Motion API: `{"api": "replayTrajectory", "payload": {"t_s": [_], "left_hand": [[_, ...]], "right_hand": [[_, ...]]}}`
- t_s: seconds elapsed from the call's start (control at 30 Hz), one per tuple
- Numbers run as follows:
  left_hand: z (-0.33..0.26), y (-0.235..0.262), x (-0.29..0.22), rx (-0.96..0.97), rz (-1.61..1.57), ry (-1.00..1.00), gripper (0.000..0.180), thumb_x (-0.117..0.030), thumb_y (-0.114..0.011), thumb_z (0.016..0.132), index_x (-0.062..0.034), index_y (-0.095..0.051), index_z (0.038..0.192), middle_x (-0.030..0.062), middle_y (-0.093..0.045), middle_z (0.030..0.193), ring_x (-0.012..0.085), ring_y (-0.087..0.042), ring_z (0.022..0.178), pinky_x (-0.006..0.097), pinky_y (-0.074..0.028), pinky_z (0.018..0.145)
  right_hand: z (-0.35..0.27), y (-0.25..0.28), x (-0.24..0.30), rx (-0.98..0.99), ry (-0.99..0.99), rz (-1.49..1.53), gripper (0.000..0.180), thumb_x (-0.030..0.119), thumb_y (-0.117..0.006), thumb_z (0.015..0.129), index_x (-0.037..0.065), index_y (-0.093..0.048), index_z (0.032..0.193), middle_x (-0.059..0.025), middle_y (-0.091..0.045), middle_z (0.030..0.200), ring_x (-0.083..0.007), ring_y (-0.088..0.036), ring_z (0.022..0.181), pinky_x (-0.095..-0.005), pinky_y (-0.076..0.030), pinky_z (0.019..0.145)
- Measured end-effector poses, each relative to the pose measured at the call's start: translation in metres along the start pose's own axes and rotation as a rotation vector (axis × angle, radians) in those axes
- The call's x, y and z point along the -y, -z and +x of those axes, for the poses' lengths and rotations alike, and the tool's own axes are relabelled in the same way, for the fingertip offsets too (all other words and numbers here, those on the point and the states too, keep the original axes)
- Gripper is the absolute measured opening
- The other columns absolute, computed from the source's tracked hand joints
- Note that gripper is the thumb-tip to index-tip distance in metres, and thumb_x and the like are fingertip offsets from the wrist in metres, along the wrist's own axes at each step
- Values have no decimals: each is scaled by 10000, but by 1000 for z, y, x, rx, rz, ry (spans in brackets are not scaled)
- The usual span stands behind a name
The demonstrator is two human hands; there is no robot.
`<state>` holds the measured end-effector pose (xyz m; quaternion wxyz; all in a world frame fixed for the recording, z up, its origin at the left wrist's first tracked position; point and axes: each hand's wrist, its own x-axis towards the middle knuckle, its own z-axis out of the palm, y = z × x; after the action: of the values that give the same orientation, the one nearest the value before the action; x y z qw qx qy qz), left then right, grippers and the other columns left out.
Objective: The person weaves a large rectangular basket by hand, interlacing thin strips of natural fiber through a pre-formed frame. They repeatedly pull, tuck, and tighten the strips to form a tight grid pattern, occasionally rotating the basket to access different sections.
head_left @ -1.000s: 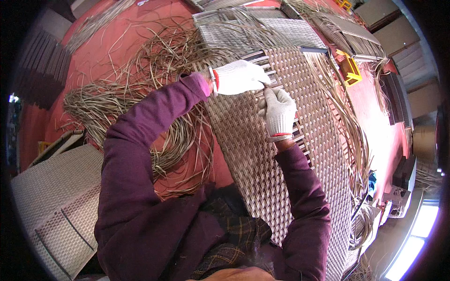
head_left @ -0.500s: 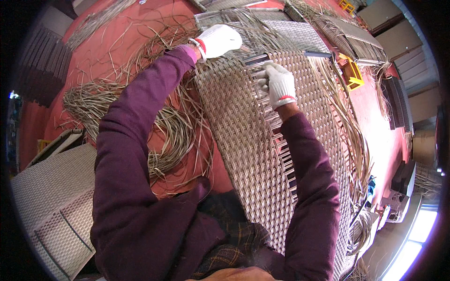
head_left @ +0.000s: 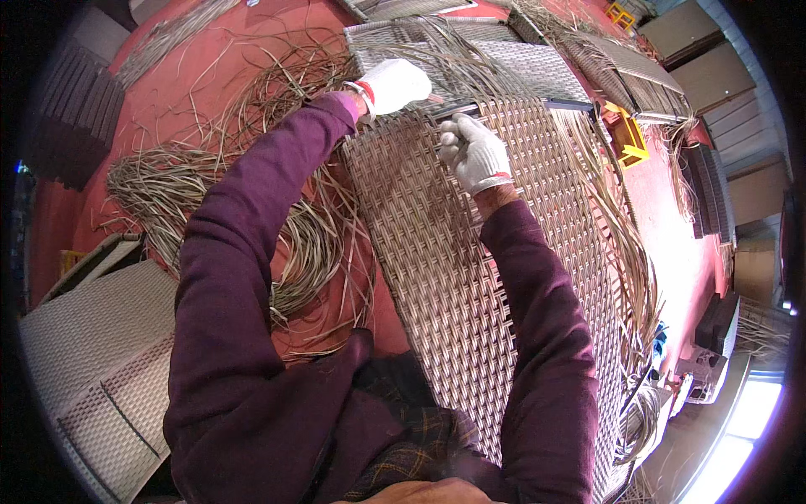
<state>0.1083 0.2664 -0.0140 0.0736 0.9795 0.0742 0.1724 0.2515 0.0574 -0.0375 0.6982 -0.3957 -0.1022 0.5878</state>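
A large woven wicker panel in brown and beige strips lies before me, slanting away from my body. At its far left corner my left hand, in a white glove with a red cuff edge, is closed with its fingers curled out of sight; what it grips is hidden. To the right, my right hand, gloved alike, hovers or rests over the weave just nearer than the dark frame bar at the far edge. Its fingers are bent closed, and anything between them is too small to name. Loose strips hang along the panel's right side.
A heap of loose strips lies on the red floor at the left. Another woven panel sits at lower left, with a stack of dark panels beyond. A yellow stand stands at the right.
My right hand has moved left, closer to my left hand, and its fingers have curled in more. My left hand has come slightly nearer to me.
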Motion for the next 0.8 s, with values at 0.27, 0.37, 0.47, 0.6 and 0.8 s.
{"api": "replayTrajectory", "payload": {"t_s": [0.27,0.37,0.47,0.6,0.8], "left_hand": [[5,4,-5,73,-159,34,293,-287,-686,999,-22,-798,1057,150,-796,982,333,-755,925,425,-580,869],[13,-1,-3,84,-158,-72,292,-274,-679,1004,-10,-794,1050,162,-792,981,345,-748,927,427,-579,873],[23,-9,1,108,-212,-151,293,-259,-670,1010,1,-790,1066,175,-791,1006,356,-742,951,430,-578,889],[37,-12,11,119,-197,-368,270,-256,-614,991,-61,-792,1049,157,-776,997,393,-723,926,460,-582,837],[49,-6,6,289,-220,-237,312,-293,-643,999,-25,-772,1094,192,-770,1037,400,-712,964,468,-559,886]], "right_hand": [[5,6,-7,175,-17,283,157,154,-596,1128,54,-597,1249,-70,-665,969,-164,-599,766,-285,-520,649],[4,12,-7,223,-27,311,158,177,-626,1122,66,-597,1231,-50,-658,931,-155,-592,757,-292,-497,641],[1,15,-10,258,0,318,198,164,-626,1120,56,-579,1279,-51,-652,925,-156,-588,740,-294,-487,643],[-4,10,-11,198,34,245,306,128,-568,1128,22,-525,1411,-76,-651,950,-150,-595,726,-292,-507,651],[18,-2,5,-184,223,-697,281,135,-611,1051,-41,-681,1258,-145,-733,823,-199,-726,757,-348,-579,641]]}}
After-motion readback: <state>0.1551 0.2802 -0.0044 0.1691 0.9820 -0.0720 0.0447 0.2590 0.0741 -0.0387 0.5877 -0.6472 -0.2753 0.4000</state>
